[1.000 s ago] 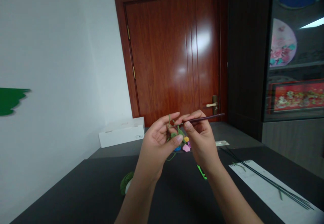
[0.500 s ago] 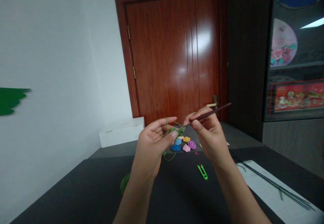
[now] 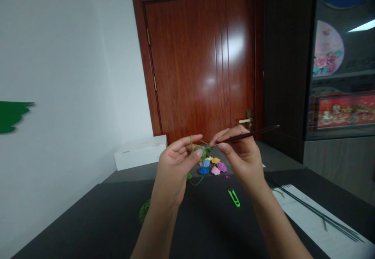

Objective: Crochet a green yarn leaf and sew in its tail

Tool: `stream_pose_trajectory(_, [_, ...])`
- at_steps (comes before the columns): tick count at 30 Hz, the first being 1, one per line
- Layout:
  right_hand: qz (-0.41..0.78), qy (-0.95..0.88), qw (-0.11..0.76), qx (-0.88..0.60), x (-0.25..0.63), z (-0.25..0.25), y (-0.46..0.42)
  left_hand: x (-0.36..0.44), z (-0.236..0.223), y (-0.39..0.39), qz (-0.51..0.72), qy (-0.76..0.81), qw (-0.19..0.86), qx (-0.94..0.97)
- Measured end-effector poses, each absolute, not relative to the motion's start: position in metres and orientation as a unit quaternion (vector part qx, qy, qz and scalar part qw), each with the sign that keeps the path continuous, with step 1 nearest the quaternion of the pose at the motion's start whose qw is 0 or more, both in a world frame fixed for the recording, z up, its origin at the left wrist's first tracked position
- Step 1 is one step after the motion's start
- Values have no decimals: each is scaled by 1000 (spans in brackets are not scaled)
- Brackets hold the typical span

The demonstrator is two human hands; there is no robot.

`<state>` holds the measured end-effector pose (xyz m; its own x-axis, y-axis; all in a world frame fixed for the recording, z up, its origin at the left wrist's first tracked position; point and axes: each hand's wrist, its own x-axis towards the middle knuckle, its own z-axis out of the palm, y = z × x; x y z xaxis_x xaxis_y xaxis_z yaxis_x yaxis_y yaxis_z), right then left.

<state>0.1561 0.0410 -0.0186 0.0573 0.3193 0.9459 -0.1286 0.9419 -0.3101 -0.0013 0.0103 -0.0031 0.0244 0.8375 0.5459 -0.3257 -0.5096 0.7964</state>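
Observation:
My left hand (image 3: 178, 165) pinches a small green crochet piece (image 3: 205, 152) between thumb and fingers, with green yarn looped over its raised index finger. In my right hand (image 3: 244, 153) is a crochet hook (image 3: 252, 134) with a dark handle, held like a pen. Its thin metal tip reaches into the green piece; the exact stitch is too small to make out. A strand of yarn hangs below the left hand. Partly hidden behind the left forearm lies a green yarn ball (image 3: 144, 211).
Beyond the hands lie several crocheted flowers, among them a purple one (image 3: 222, 167) and a dark blue one (image 3: 203, 170). Green thread snips (image 3: 233, 196) rest on the black table (image 3: 205, 227). At right, dark stems (image 3: 322, 212) lie across a white notebook (image 3: 307, 227). A white box (image 3: 140, 152) stands back left.
My right hand has turned a little, so the hook lies flatter and its handle end reaches farther right and slightly lower. The left hand has barely moved and keeps its hold.

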Motion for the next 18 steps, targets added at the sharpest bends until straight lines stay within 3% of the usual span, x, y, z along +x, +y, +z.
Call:
stream_pose_trajectory(9, [-80,-739,667,-57,151,-16,32,2,0,6,689,195,402,570])
stream_pose_trajectory(18, [-101,-689,718,-8,141,-24,48,2,2,4,639,139,542,528])
